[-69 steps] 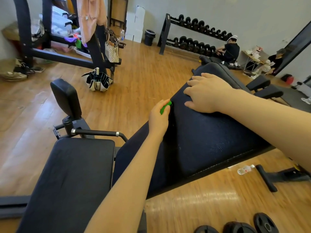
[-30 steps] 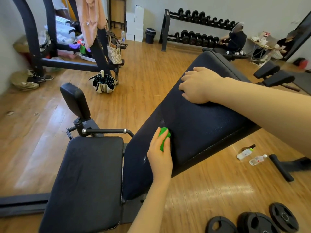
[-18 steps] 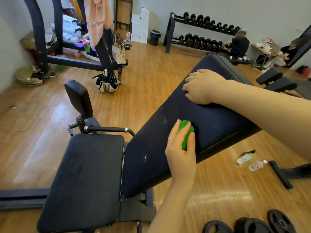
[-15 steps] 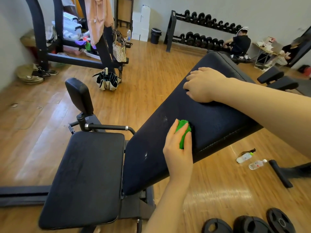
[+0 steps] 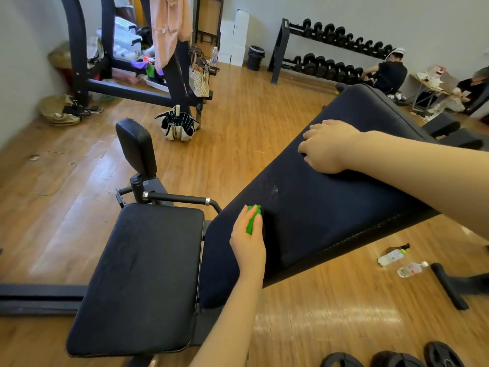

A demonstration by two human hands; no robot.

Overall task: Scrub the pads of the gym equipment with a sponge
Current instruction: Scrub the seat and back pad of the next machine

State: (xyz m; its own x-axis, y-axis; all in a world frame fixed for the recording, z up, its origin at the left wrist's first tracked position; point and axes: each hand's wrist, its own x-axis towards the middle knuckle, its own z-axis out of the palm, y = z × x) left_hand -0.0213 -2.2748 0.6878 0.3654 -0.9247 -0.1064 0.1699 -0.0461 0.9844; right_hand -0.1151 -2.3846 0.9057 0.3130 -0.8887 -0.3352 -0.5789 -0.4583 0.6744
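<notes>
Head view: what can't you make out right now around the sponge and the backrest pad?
- Sponge: mostly hidden by the left hand gripping it; its contact with the pad is hidden.
- Backrest pad: part lies under the right hand and forearm.
- Pad's underside and frame: hidden by the pad.
- Weight plates: cut off by the bottom edge.

No legible text, brand, number or sign is showing. The labels on the two bottles [image 5: 391, 257] lying on the floor [image 5: 238, 123] are too small and blurred to read.
</notes>
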